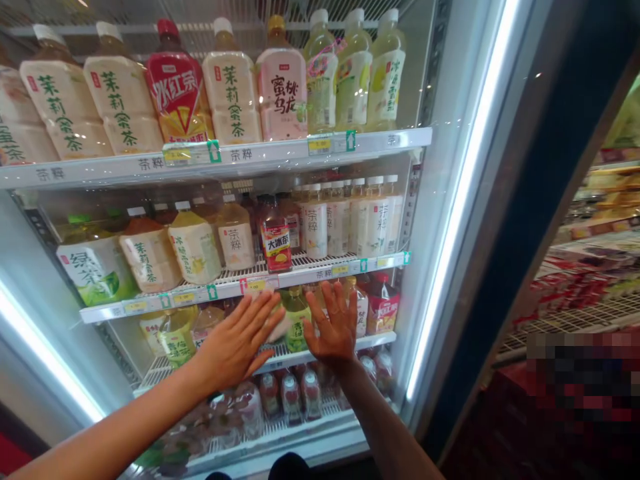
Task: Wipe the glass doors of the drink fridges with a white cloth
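My left hand is held out flat, its back toward me and its fingers extended. Beside it on the right, my right hand is raised with its fingers spread. Neither hand holds anything. Both are in front of the third shelf of a lit drinks cooler; I cannot tell whether they touch anything. Between them shows a green-labelled bottle, partly covered by my right hand. A red bottle stands right of that hand. Above both hands, a small dark-red iced tea bottle stands at the front of the second shelf.
The top shelf edge carries price tags below large tea bottles. Small bottles sit on the bottom rack. Light strips run along the cooler's sides. At right, beyond a dark frame, are more stocked shelves.
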The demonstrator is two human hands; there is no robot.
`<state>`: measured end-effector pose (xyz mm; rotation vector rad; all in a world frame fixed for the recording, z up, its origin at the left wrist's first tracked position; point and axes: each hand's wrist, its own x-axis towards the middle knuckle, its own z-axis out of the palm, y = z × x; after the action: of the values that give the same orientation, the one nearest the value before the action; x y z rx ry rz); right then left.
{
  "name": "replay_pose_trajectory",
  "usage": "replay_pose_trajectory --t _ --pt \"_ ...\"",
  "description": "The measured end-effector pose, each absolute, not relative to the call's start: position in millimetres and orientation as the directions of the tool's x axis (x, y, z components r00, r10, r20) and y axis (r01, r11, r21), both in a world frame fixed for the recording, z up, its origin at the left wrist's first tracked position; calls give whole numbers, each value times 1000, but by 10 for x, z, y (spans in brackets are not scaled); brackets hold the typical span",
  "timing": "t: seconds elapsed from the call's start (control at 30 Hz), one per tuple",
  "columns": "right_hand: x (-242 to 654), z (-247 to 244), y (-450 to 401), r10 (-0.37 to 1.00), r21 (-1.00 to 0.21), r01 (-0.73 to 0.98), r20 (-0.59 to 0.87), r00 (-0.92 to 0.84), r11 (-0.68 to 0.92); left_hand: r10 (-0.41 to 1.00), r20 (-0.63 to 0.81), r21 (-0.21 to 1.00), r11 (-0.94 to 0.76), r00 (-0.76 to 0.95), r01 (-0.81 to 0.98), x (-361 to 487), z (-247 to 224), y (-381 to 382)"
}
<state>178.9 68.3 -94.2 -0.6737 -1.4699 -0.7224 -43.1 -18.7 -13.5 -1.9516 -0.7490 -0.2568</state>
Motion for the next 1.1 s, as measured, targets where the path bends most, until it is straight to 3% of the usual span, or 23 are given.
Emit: replay_pose_trajectory --t 0.13,0.3,0.5,0.7,0.93,1.1 --pt "1762 -923 668 -18 22 772 1000 -14 635 342 611 -683 -227 714 694 -175 10 -32" --pt "1765 -922 662 -25 22 758 1000 -8 652 396 489 -739 -286 778 610 -149 -186 -88" --pt "1767 -918 651 -23 12 758 1000 4 652 338 666 -645 -186 665 741 -22 160 -41" --pt "1776 -905 636 -16 25 773 1000 -20 634 387 404 -772 -342 829 536 -243 -423 -143" --pt "1789 -910 655 -37 43 766 999 -25 642 328 647 -658 -217 689 721 -107 28 -4" --pt "1816 -897 664 -35 68 772 998 -59 631 360 493 -732 -321 792 601 -199 -302 -77"
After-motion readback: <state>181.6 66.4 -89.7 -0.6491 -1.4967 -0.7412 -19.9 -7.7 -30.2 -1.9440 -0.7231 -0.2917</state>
